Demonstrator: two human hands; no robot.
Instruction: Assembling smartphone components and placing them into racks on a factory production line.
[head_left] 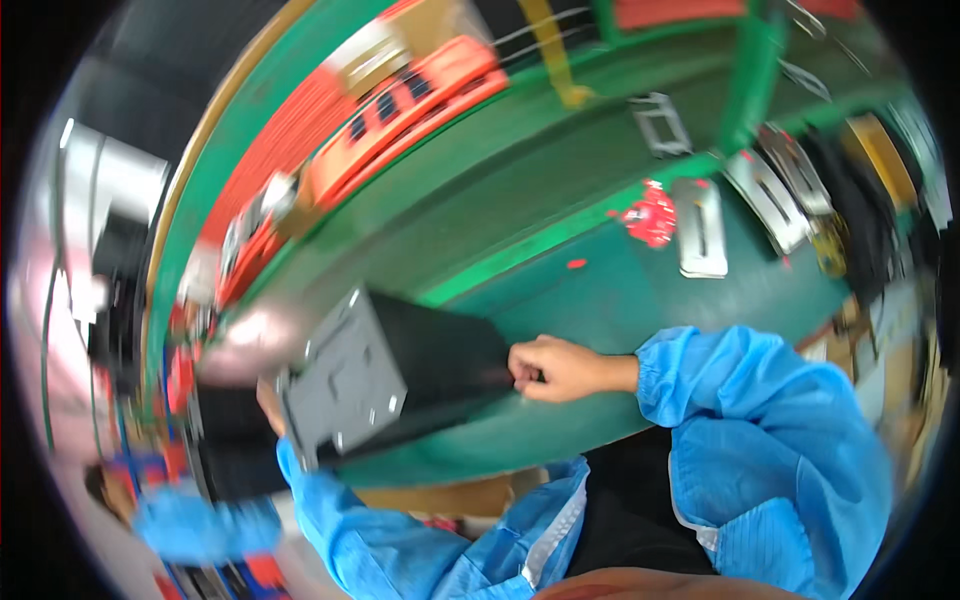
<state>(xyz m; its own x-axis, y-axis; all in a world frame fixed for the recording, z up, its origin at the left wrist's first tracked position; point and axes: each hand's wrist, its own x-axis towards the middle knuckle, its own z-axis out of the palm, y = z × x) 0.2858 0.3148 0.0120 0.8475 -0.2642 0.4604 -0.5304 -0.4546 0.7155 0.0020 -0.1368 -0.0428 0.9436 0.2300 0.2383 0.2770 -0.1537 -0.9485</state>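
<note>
A large black metal box (450, 350) with a grey end panel (350, 385) lies across the green worktop, tilted in view. At its left end is my left hand (268, 405), pressed around the edge of the grey panel, with most fingers hidden behind it. My right hand (560, 368) is closed at the box's right end, its curled fingers against the edge. Motion blurs the box's outline. Beyond the right hand lie a heap of small red pieces (650, 216) and a silver slotted metal plate (702, 230).
More metal plates (768, 200) and a yellow-and-black tool (829, 245) lie at the far right. A metal frame (660, 125) leans at the back. Orange bins (400, 115) line a shelf above the bench. A person in a blue sleeve (205, 525) is at lower left.
</note>
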